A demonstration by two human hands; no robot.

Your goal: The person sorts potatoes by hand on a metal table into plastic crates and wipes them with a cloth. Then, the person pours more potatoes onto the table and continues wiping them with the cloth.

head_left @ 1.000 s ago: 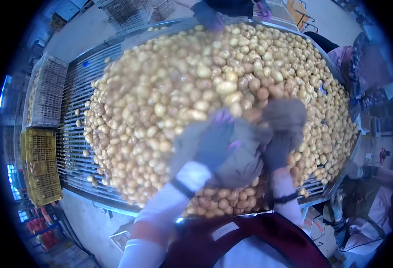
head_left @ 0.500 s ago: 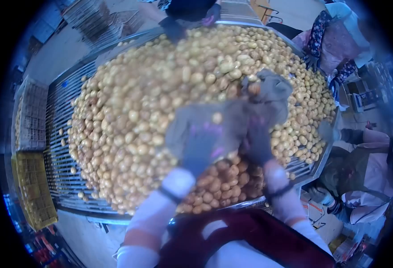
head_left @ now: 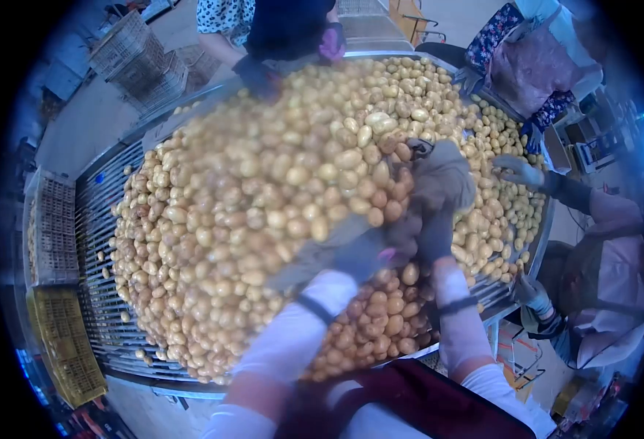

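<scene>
A limp grey-brown cloth, perhaps a sack (head_left: pixel 445 172), lies bunched over a large heap of potatoes (head_left: pixel 212 219). My right hand (head_left: pixel 433 238), in a dark glove, is closed on its lower part. To the left, my gloved left hand (head_left: pixel 362 252) grips a fold of the same cloth, with a blurred flap spreading out beyond it. Pink shows at the left glove's fingertips. Redder potatoes (head_left: pixel 373 314) lie beneath my wrists, close to the table's near edge. Both hands' fingers are partly hidden by blur and cloth.
The heap rests on a slatted metal table (head_left: pixel 106 219). Crates, one white (head_left: pixel 53 227) and one yellow (head_left: pixel 66 344), stand at its left end. Across the table are a co-worker's gloved hands (head_left: pixel 257 77); another's gloved hand (head_left: pixel 519 172) reaches over the right edge.
My left hand has moved right and slightly down, drawing the cloth closer to my right hand. Less cloth is spread over the potatoes. At the right, a co-worker's hand has moved up.
</scene>
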